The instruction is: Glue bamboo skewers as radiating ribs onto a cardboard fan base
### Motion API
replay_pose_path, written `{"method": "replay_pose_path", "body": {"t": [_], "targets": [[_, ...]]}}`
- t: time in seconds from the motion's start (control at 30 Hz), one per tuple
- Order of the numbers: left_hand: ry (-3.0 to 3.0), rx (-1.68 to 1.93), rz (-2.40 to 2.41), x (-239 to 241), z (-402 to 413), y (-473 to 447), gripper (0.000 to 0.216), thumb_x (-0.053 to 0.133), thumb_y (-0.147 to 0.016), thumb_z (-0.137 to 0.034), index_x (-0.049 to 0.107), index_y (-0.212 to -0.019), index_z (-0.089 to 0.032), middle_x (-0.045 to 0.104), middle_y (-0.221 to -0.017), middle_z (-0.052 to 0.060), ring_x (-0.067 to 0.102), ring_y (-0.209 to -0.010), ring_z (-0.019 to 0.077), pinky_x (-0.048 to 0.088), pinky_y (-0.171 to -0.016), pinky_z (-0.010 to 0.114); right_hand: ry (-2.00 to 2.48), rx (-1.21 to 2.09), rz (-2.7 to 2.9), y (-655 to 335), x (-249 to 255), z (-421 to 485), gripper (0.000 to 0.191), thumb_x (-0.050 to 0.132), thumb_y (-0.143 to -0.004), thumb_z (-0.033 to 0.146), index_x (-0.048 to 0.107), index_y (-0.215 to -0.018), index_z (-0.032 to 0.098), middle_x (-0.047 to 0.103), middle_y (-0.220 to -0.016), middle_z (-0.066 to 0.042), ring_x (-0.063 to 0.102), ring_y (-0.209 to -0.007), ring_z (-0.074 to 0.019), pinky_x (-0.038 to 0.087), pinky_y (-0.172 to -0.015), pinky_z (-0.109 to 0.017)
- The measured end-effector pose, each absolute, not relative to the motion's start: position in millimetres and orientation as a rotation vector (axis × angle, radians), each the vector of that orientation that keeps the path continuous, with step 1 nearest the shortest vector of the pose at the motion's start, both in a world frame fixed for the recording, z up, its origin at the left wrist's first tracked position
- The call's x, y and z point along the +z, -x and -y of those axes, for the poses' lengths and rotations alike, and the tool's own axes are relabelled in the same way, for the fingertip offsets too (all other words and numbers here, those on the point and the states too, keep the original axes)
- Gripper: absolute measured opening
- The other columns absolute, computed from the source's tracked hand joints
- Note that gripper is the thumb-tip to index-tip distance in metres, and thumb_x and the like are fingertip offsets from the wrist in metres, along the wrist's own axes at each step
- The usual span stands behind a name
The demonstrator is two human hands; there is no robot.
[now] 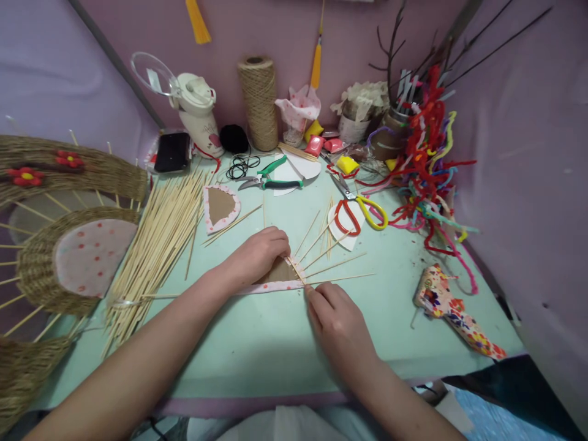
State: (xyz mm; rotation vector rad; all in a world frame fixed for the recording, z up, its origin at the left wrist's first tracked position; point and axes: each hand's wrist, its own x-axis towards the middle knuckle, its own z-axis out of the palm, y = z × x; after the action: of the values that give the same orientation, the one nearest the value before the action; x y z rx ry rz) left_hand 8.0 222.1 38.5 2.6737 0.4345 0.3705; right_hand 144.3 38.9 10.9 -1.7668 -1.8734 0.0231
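Cardboard piece (278, 272), edged in pink cloth, under and between both hands.
Presses left hand (260, 254) palm-down on it, fingers bent, gripping nothing; pinches near end of thin stick (342, 279) in right hand (337, 318) fingertips, just beside its corner. Beyond right hand, scissors (361, 211); left of left hand, stick bundle (156, 245).

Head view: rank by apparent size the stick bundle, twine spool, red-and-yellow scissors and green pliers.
1. stick bundle
2. twine spool
3. red-and-yellow scissors and green pliers: about alike, not ranked.
The bundle also lies nearer the camera.
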Motion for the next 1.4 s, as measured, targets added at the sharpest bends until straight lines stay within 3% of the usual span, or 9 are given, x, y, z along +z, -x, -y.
{"method": "replay_pose_path", "body": {"t": [0.37,0.57,0.97,1.27,1.4], "targets": [[-2.710,0.404,-0.387,41.4,-218.3,0.4,0.018,0.050,-0.087,-0.010,0.066,-0.088,-0.017,0.066,-0.093,0.009,0.057,-0.091,0.0197,0.048,-0.078,0.032,1.815,-0.010,1.901,-143.6,10.2,-39.4,0.018,0.048,-0.095,0.011,0.066,-0.098,0.013,0.057,-0.080,-0.005,0.049,-0.075,-0.0179,0.042,-0.069,-0.029],[-2.728,0.355,-0.375,49.9,-214.8,4.5,0.019,0.054,-0.083,-0.015,0.067,-0.098,-0.015,0.066,-0.098,0.011,0.058,-0.093,0.0215,0.050,-0.080,0.034,1.857,-0.030,1.910,-142.5,12.1,-41.1,0.016,0.051,-0.094,0.010,0.064,-0.086,0.016,0.056,-0.079,-0.004,0.048,-0.073,-0.0167,0.039,-0.065,-0.027],[-2.787,0.449,-0.531,65.4,-228.6,-11.2,0.029,0.044,-0.093,-0.015,0.069,-0.109,-0.019,0.067,-0.103,0.009,0.060,-0.099,0.0211,0.049,-0.086,0.036,1.869,-0.084,1.959,-143.3,11.1,-44.7,0.018,0.052,-0.088,0.003,0.060,-0.083,0.018,0.056,-0.078,-0.004,0.048,-0.072,-0.0177,0.039,-0.064,-0.029],[-2.746,0.209,-0.749,71.9,-244.8,-70.2,0.027,0.048,-0.088,-0.018,0.072,-0.102,-0.017,0.070,-0.102,0.009,0.063,-0.096,0.0231,0.048,-0.084,0.034,1.866,-0.086,1.965,-143.3,11.1,-47.0,0.020,0.056,-0.084,-0.001,0.060,-0.079,0.018,0.056,-0.077,-0.003,0.048,-0.071,-0.0180,0.038,-0.060,-0.029],[-2.618,0.145,-0.919,65.9,-249.9,-84.4,0.019,0.053,-0.085,-0.024,0.071,-0.087,-0.017,0.072,-0.087,0.007,0.063,-0.078,0.0198,0.045,-0.068,0.029,1.850,-0.085,1.973,-143.7,12.0,-46.5,0.021,0.055,-0.084,-0.002,0.060,-0.079,0.018,0.056,-0.076,-0.004,0.048,-0.071,-0.0180,0.038,-0.060,-0.030]]}}
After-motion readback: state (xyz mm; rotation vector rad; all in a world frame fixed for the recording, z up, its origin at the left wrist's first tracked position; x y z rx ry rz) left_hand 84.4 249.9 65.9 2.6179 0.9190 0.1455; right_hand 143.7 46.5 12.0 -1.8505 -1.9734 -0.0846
